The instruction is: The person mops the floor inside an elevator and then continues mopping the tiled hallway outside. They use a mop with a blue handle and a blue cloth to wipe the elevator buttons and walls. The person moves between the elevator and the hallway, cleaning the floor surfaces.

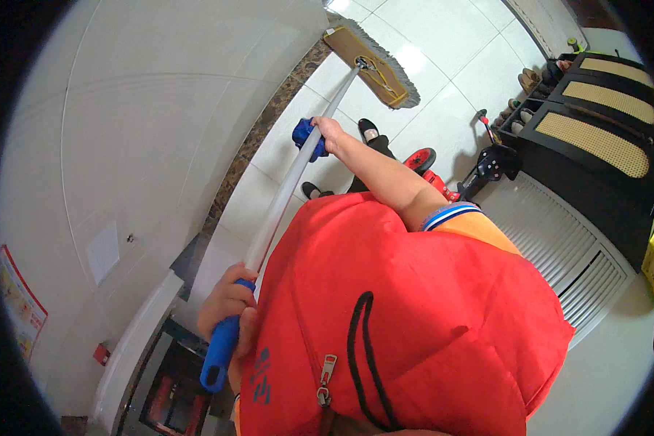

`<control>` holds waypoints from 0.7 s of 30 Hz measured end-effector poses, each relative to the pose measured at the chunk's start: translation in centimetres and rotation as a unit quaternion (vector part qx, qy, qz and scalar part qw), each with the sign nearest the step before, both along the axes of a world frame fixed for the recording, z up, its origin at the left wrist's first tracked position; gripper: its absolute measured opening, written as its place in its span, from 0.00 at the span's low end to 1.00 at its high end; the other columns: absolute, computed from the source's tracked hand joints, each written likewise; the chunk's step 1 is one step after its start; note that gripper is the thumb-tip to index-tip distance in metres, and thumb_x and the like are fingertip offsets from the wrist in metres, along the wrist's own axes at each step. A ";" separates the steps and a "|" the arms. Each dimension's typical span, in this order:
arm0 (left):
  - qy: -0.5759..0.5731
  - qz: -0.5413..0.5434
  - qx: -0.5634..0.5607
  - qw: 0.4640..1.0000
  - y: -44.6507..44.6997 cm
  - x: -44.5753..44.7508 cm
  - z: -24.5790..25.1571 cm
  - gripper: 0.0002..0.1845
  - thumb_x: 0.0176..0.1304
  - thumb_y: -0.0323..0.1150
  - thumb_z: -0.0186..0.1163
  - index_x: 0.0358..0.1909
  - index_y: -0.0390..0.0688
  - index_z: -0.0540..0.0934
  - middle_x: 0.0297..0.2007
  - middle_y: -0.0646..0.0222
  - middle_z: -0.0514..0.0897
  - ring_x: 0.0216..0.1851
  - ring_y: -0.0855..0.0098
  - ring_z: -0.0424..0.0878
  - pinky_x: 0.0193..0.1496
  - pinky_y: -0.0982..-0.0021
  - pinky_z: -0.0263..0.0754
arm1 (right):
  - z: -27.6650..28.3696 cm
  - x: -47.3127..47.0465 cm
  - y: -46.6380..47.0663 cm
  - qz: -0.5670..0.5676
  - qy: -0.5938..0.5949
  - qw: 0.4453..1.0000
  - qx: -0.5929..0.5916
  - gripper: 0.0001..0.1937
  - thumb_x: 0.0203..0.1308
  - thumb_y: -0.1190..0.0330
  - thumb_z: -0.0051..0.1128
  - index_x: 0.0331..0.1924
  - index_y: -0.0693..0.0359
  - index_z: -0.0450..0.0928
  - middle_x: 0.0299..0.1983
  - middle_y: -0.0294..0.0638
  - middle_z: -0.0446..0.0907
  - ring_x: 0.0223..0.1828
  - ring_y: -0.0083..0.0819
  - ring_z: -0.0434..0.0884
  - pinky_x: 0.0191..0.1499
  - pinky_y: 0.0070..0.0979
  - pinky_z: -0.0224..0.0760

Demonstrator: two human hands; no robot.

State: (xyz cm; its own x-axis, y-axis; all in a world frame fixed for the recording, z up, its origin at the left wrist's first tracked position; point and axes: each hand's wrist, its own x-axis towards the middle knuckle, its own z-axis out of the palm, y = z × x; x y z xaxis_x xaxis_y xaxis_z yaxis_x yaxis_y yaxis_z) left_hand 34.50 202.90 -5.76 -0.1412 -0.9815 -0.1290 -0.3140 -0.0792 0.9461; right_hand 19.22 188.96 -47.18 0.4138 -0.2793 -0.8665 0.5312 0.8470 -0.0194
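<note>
My left hand point(230, 310) is closed around the blue plastic grip point(221, 349) at the near end of a long pale mop pole point(289, 191). Farther along, my right hand point(327, 133) grips the same pole. Beside its fingers a crumpled blue piece point(307, 136), perhaps cloth or plastic, sits at the pole. At the far end, a flat dust mop head point(368, 68) with a brown backing and grey fringe rests on white floor tiles point(441, 60). One end of the head is close to the brown marble skirting point(275, 106).
A tiled wall point(158, 120) runs along the left, with a red-edged poster point(22, 305). At the right stand a black shoe cabinet point(583, 180) with woven panels, its compartments holding shoes, and a red child's scooter or ride-on point(436, 177). My black shoes point(367, 128) are below me.
</note>
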 end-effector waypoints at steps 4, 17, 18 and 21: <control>0.012 0.048 -0.006 0.999 4.4 4.8 -1.6 0.10 0.57 0.31 0.59 0.23 0.40 0.71 0.24 0.63 0.75 0.42 0.56 0.78 0.58 0.48 0.63 | -0.1 4.7 3.1 0.034 0.130 0.991 -0.026 0.09 0.53 0.68 0.47 0.30 0.66 0.67 0.27 0.55 0.74 0.27 0.51 0.79 0.33 0.52 0.76; 0.005 0.137 -0.028 0.990 21.9 23.3 2.6 0.12 0.59 0.35 0.59 0.23 0.42 0.69 0.20 0.63 0.73 0.35 0.57 0.78 0.52 0.45 0.68 | -0.9 27.6 24.3 0.146 0.083 0.985 -0.037 0.15 0.55 0.64 0.43 0.21 0.68 0.73 0.20 0.59 0.73 0.15 0.58 0.74 0.15 0.55 0.66; 0.004 0.131 -0.025 0.991 22.7 24.8 3.4 0.13 0.59 0.36 0.59 0.22 0.42 0.69 0.19 0.63 0.73 0.35 0.57 0.78 0.51 0.46 0.68 | -0.5 29.3 25.8 0.145 0.050 0.987 -0.038 0.17 0.55 0.63 0.41 0.21 0.68 0.73 0.20 0.62 0.73 0.14 0.62 0.74 0.13 0.57 0.65; 0.003 0.071 -0.025 0.997 24.2 27.6 4.7 0.16 0.58 0.38 0.61 0.20 0.42 0.69 0.17 0.65 0.72 0.33 0.57 0.78 0.48 0.48 0.69 | 4.9 30.1 27.8 0.135 -0.047 0.990 0.007 0.16 0.55 0.64 0.40 0.21 0.66 0.74 0.20 0.60 0.74 0.14 0.60 0.75 0.12 0.55 0.64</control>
State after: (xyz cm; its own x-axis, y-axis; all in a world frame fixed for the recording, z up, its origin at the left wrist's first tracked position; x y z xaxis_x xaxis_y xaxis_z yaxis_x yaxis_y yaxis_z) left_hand 62.07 227.11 -1.07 -0.0017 -0.9968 -0.0796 -0.2965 -0.0755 0.9520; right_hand 49.36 216.77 -42.24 0.5516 -0.1350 -0.8231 0.2834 0.9584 0.0327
